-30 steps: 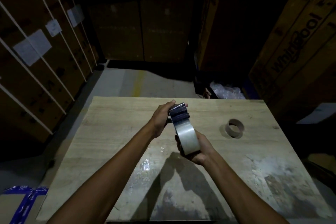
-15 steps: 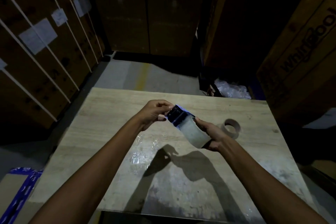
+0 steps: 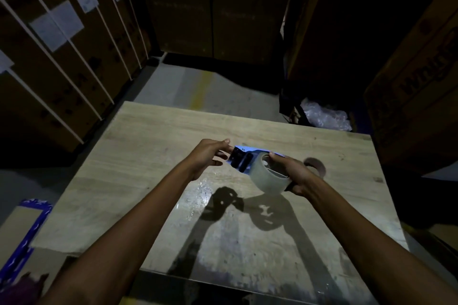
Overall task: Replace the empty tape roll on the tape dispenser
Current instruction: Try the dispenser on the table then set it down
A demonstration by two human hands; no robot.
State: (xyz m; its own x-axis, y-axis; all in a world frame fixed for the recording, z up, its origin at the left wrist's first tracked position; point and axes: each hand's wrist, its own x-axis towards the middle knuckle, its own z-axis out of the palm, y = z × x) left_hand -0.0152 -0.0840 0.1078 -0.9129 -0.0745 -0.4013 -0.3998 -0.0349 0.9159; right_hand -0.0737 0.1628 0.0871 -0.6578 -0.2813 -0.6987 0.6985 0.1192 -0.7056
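Above the middle of the wooden table (image 3: 128,161) I hold a blue tape dispenser (image 3: 241,157) with a full roll of clear tape (image 3: 269,179) mounted on it. My right hand (image 3: 293,172) grips the tape roll end, thumb on top of the roll. My left hand (image 3: 210,156) pinches the dispenser's front end with fingertips. The dispenser lies nearly level, front end pointing left. The empty brown cardboard core (image 3: 316,166) lies on the table just behind my right hand, partly hidden by it.
Tall cardboard boxes (image 3: 416,96) stand close on the right and strapped cartons (image 3: 57,64) on the left. A crumpled plastic bag (image 3: 324,115) lies on the floor beyond the table's far right corner. Blue-taped cardboard (image 3: 27,233) sits at lower left.
The dispenser has tipped from nearly upright to nearly level and moved slightly away from me. My left hand shifted from wrapping its top to pinching its front end. The camera tilted down.
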